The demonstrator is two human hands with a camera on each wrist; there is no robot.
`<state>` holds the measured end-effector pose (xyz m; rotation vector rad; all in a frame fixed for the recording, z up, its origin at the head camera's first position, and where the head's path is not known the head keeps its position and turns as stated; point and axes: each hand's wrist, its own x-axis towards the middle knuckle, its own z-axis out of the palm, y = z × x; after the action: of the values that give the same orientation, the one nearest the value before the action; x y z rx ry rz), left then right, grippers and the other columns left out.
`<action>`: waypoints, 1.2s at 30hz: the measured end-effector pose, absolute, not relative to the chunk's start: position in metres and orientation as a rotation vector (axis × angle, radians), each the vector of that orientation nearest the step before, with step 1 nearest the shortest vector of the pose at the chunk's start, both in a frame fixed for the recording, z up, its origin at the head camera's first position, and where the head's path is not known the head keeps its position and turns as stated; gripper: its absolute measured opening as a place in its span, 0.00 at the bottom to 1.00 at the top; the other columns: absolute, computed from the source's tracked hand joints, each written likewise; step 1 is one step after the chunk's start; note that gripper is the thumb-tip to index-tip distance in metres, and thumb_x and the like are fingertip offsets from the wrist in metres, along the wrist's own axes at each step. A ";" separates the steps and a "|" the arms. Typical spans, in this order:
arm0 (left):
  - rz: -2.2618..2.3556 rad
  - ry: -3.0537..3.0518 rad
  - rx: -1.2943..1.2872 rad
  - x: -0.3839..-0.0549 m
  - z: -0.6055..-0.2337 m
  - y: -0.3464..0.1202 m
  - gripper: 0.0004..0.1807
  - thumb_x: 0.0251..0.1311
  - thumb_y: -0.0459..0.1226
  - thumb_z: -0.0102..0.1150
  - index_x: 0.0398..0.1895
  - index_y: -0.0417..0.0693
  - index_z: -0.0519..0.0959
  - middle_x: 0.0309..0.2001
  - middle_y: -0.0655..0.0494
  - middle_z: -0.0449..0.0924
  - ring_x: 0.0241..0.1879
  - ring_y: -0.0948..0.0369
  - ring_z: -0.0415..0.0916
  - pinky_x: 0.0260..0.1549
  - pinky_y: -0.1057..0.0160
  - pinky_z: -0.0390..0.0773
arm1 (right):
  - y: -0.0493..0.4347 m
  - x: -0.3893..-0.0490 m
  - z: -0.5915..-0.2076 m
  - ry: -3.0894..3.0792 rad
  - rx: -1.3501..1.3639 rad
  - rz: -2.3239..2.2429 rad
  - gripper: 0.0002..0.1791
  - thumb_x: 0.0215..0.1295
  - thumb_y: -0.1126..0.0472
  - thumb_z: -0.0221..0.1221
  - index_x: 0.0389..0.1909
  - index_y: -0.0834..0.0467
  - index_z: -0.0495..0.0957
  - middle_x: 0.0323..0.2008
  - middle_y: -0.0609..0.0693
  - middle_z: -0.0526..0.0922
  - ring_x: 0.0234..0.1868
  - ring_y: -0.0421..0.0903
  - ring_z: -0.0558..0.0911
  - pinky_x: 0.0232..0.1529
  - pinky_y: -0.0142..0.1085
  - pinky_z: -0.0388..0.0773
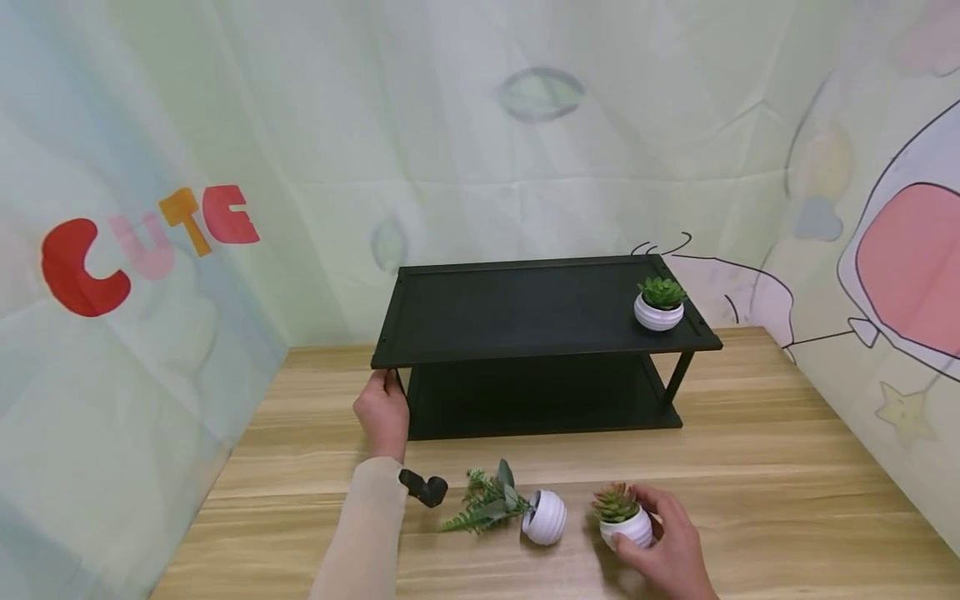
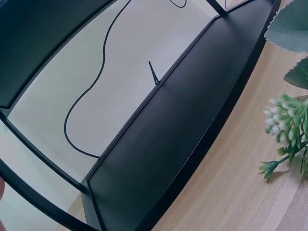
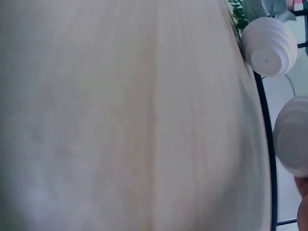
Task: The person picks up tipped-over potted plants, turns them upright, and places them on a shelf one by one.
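Note:
A black two-tier shelf [image 1: 517, 312] stands at the back of the wooden table. My left hand [image 1: 384, 412] grips its left side post just below the top board; the fingertips are partly hidden. In the left wrist view, the lower board [image 2: 168, 125] and side bars show. Near the front, my right hand [image 1: 667, 542] holds a red-tipped succulent in a white ribbed pot [image 1: 626, 529], thumb in front and fingers behind. The pot's underside [image 3: 292, 137] shows in the right wrist view, so it is tilted. Left of it, a leafy potted plant [image 1: 546, 518] lies on its side.
A green succulent in a white pot [image 1: 660, 307] stands upright on the shelf's top right. Printed fabric [image 1: 330, 167] hangs behind and at both sides of the wooden table [image 1: 787, 467]. A black wrist camera [image 1: 424, 488] sits on the left sleeve.

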<state>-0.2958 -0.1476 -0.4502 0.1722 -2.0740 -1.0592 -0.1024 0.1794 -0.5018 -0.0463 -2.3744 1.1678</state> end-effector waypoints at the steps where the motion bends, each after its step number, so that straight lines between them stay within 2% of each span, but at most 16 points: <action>1: -1.062 -2.074 0.172 -0.296 -0.450 -0.148 0.08 0.62 0.31 0.54 0.33 0.35 0.81 0.30 0.39 0.83 0.29 0.45 0.81 0.28 0.48 0.76 | 0.180 -0.103 -0.502 -2.376 -0.037 1.183 0.32 0.27 0.71 0.72 0.42 0.66 0.76 0.39 0.52 0.77 0.40 0.29 0.72 0.37 0.27 0.76; 8: -1.096 -2.084 0.181 -0.295 -0.451 -0.147 0.08 0.62 0.31 0.53 0.34 0.35 0.81 0.32 0.40 0.83 0.31 0.46 0.81 0.30 0.48 0.77 | 0.184 -0.108 -0.506 -2.409 -0.013 1.276 0.33 0.29 0.70 0.73 0.45 0.63 0.76 0.43 0.51 0.77 0.41 0.32 0.72 0.37 0.28 0.76; 15: -1.097 -2.091 0.187 -0.295 -0.452 -0.147 0.08 0.62 0.31 0.53 0.35 0.36 0.82 0.32 0.40 0.83 0.31 0.46 0.81 0.30 0.48 0.77 | 0.186 -0.110 -0.512 -2.389 -0.022 1.361 0.33 0.30 0.72 0.72 0.45 0.64 0.75 0.44 0.52 0.76 0.42 0.29 0.71 0.37 0.26 0.75; 26: -1.076 -2.083 0.182 -0.297 -0.453 -0.148 0.08 0.62 0.31 0.53 0.33 0.36 0.81 0.31 0.40 0.83 0.29 0.46 0.81 0.29 0.48 0.76 | 0.193 -0.110 -0.520 -2.392 -0.019 1.436 0.34 0.33 0.74 0.70 0.49 0.64 0.71 0.46 0.51 0.73 0.43 0.28 0.69 0.38 0.24 0.74; 36: -1.068 -2.077 0.179 -0.296 -0.451 -0.148 0.08 0.62 0.31 0.53 0.33 0.36 0.81 0.31 0.40 0.83 0.29 0.46 0.81 0.29 0.48 0.76 | 0.197 -0.108 -0.527 -2.277 0.155 1.447 0.40 0.26 0.79 0.68 0.50 0.67 0.70 0.47 0.51 0.71 0.43 0.28 0.71 0.40 0.20 0.72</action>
<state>-0.2964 -0.1480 -0.4506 0.1785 -2.0772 -1.0681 -0.1080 0.1969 -0.5271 0.1555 -2.2767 1.4468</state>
